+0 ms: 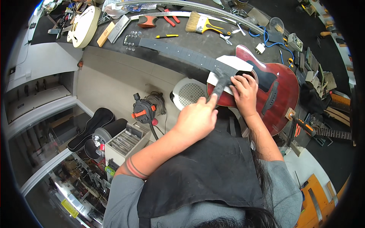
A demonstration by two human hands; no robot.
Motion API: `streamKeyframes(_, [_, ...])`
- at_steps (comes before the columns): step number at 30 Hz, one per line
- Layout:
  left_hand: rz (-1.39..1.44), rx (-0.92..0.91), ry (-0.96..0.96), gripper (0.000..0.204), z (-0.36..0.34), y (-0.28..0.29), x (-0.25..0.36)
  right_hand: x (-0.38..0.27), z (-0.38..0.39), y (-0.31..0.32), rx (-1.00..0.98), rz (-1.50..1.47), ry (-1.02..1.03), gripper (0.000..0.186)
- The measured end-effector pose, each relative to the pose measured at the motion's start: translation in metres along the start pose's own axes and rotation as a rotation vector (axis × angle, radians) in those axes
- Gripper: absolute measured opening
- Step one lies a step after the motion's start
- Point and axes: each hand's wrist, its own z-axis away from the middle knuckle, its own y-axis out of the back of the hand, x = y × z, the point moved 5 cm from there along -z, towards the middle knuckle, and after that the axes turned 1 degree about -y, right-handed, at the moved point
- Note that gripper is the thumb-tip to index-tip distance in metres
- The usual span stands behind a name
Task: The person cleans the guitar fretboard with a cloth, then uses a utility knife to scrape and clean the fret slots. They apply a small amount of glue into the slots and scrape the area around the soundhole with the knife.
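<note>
Sanding work sits at the neck end of a red-brown acoustic guitar (272,89) lying flat on the dark table (197,38), its black fretboard (178,53) running toward the upper left. The left hand (197,119) closes round a long dark sanding block (220,83), forefinger stretched along it, the block resting over white masking sheets (234,62) at the last frets. The right hand (244,93) lies flat and spread on the guitar top just beside the block, holding nothing. To do this well, I judge the block should stay level and parallel to the neck, strokes kept short and on the masked area, with the flat hand bracing the body. A brush (199,23) and red pliers (171,18) lie well apart behind.
</note>
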Motion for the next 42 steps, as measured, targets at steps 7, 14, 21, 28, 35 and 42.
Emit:
streamKeyframes(7, [0.014, 0.146, 0.156, 0.050, 0.006, 0.034, -0.051, -0.046, -0.053, -0.046, 0.049, -0.114, 0.081, 0.036])
streamKeyframes(14, [0.061, 0.073, 0.030, 0.054, 0.002, 0.011, -0.017, -0.019, -0.024, -0.015, 0.010, -0.009, 0.025, 0.034])
streamKeyframes(21, [0.010, -0.009, -0.003, 0.052, -0.001, 0.003, -0.008, -0.007, -0.008, 0.000, -0.010, 0.027, 0.041, 0.036])
streamKeyframes(28, [-0.002, 0.110, 0.121, 0.050, 0.008, 0.034, -0.065, -0.053, -0.054, -0.044, 0.020, -0.055, 0.114, 0.035])
streamKeyframes(35, [0.185, 0.320, 0.262, 0.047, 0.010, 0.090, -0.158, -0.125, -0.129, -0.120, 0.065, -0.170, 0.191, 0.027])
streamKeyframes(42, [0.364, 0.284, 0.394, 0.050, 0.010, 0.107, -0.183, -0.151, -0.156, -0.150, 0.037, -0.079, 0.194, 0.028])
